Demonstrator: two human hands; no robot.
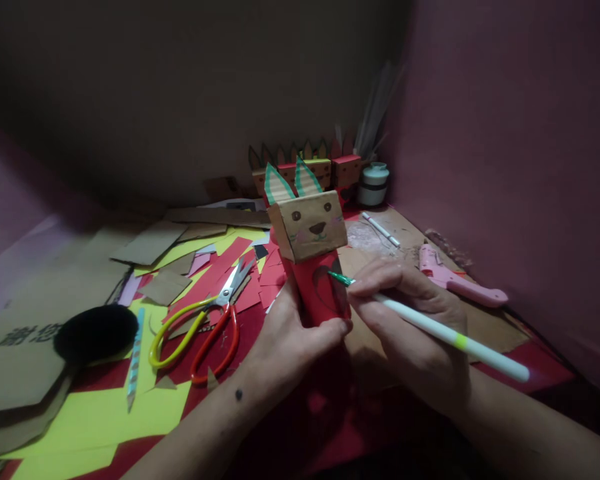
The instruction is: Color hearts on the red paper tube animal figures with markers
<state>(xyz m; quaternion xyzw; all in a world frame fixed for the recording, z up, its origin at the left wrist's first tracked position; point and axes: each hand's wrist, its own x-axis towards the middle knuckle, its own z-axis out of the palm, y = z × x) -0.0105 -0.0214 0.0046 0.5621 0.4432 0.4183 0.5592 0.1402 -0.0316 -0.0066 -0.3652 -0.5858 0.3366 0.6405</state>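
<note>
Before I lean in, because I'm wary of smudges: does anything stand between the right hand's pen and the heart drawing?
Nothing visible does: the pen in the right hand has its green tip at the heart. The left hand grips the red body lower down, clear of the tip.

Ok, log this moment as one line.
left hand: holds animal figure | right hand: holds white marker, green tip at drawn heart | nearby: scissors

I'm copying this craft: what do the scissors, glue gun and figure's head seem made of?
Scissors: shiny silvery blades, probably metal; smooth red and yellow handles, perhaps plastic. Glue gun: likely smooth pink plastic, from its moulded shape. Head: probably matte brown cardboard, from its flat folded sides.
</note>
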